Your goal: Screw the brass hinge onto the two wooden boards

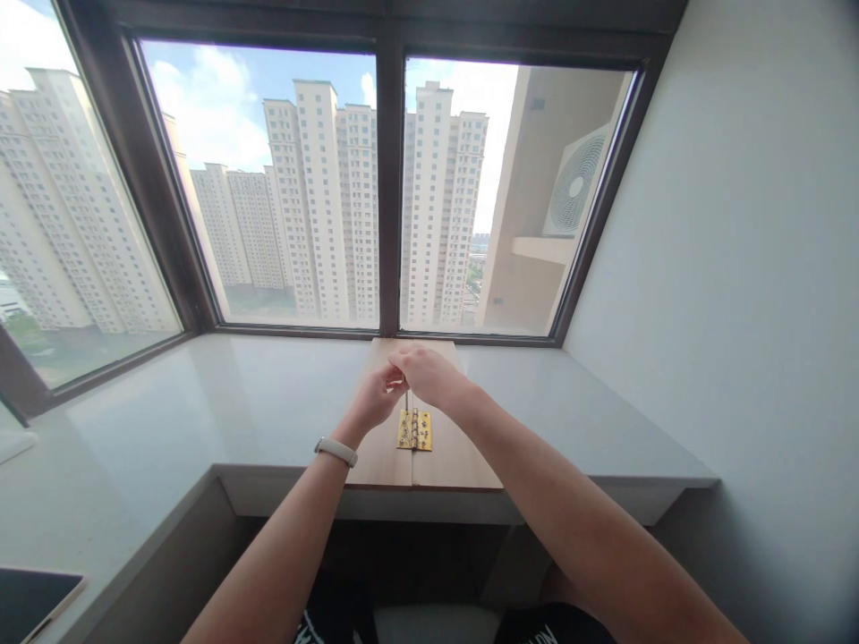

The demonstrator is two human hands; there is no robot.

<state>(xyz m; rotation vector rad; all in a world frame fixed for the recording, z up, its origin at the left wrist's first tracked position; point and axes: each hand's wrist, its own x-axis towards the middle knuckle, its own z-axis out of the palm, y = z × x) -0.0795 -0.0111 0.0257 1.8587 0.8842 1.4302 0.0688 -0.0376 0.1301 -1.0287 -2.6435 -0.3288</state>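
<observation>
Two light wooden boards [449, 461] lie side by side on the white sill. A brass hinge [422, 430] spans their seam near the front edge, with several screws in it. My left hand [377, 394], with a pale band on the wrist, has its fingers closed above the boards. My right hand [424, 368] is curled over the same spot, touching the left fingertips. A thin dark shaft [406, 400] runs down from between the hands to the left leaf of the hinge; its upper end is hidden by the fingers.
The white sill [268, 394] ends at a front edge below the boards. Dark window frames [389, 179] stand behind it, and a white wall [725, 224] rises at the right. A dark flat device [37, 599] lies at the lower left.
</observation>
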